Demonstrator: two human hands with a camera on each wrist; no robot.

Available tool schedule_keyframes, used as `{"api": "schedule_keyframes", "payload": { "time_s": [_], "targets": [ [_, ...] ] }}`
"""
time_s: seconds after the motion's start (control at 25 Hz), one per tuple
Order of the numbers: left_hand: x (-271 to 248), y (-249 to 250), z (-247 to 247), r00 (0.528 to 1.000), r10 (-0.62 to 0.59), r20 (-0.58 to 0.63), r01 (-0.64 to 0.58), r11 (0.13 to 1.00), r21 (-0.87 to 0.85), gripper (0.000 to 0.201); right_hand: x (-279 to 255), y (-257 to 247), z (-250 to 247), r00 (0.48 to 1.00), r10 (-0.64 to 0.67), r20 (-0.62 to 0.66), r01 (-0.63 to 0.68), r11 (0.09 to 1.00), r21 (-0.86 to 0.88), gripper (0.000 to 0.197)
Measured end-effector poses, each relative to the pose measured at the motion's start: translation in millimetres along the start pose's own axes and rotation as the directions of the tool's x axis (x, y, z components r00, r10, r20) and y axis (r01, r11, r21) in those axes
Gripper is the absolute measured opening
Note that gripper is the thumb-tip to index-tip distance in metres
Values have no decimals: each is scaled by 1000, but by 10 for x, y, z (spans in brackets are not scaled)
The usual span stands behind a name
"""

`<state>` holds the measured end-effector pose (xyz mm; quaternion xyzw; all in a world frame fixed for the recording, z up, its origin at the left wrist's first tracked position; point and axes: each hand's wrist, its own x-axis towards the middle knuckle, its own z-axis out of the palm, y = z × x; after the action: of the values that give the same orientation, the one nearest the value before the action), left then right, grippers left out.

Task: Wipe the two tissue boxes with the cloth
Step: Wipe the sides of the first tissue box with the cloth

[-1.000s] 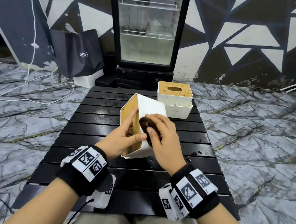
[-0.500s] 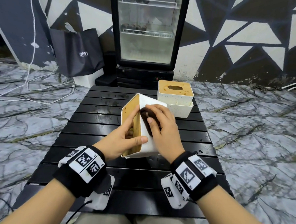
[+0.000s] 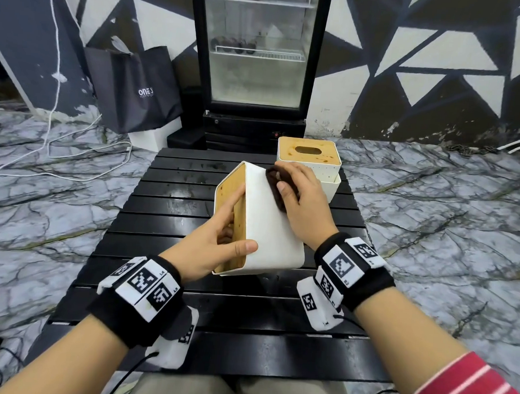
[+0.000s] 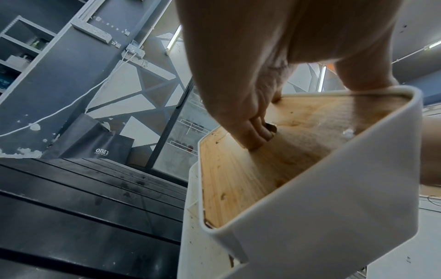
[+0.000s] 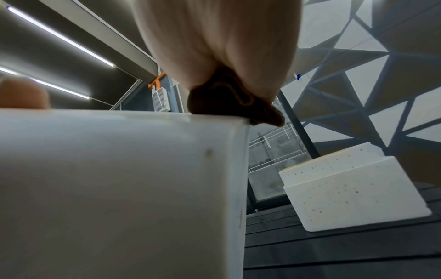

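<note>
A white tissue box [image 3: 269,227] with a wooden lid [image 4: 238,179] is tipped on its side on the black slatted table [image 3: 167,210]. My left hand [image 3: 220,243] grips it: fingers curl into the lid's slot, thumb over the near edge. My right hand [image 3: 298,195] presses a dark brown cloth [image 3: 276,187] against the box's upper white face near its far corner; the cloth [image 5: 229,102] sits at that edge in the right wrist view. A second tissue box [image 3: 310,163], white with specks [image 5: 353,190] and a stained wooden top, stands upright at the table's far right.
A glass-door fridge [image 3: 257,55] stands just beyond the table's far end. A dark shopping bag [image 3: 135,88] leans against the wall to the left, with white cables [image 3: 74,157] on the marble floor. Table slats to the left and near me are bare.
My right hand has slid the cloth along the box's white face away from me, from mid-face toward the far top corner. The left hand's hold has stayed the same.
</note>
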<state>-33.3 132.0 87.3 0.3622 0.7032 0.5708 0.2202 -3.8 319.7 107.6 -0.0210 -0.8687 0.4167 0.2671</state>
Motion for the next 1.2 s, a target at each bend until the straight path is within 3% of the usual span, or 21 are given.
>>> {"api": "schedule_keyframes", "payload": {
  "time_s": [0.32,0.6,0.72,0.96,1.2],
  "targets": [
    [-46,-3,-51,998,-15,-59,13,1000,-28,86,-362,114,122,992,83,-94,-74,992,102,34],
    [-100,-47,-112,996,-8,-89,2,998,-70,95,-756,-50,257,990,-122,-76,114,989,-97,41],
    [-105,-48,-85,999,-2,-47,-1,999,-53,96,-688,-164,297,983,-183,-21,181,979,-93,38],
    [-96,-38,-69,997,-3,-72,-2,998,-68,86,-550,-50,189,997,-73,-23,71,996,-53,40],
    [-83,-23,-46,999,2,-33,-4,998,-65,89,-613,-209,298,986,-167,8,167,986,-30,37]
  ]
}}
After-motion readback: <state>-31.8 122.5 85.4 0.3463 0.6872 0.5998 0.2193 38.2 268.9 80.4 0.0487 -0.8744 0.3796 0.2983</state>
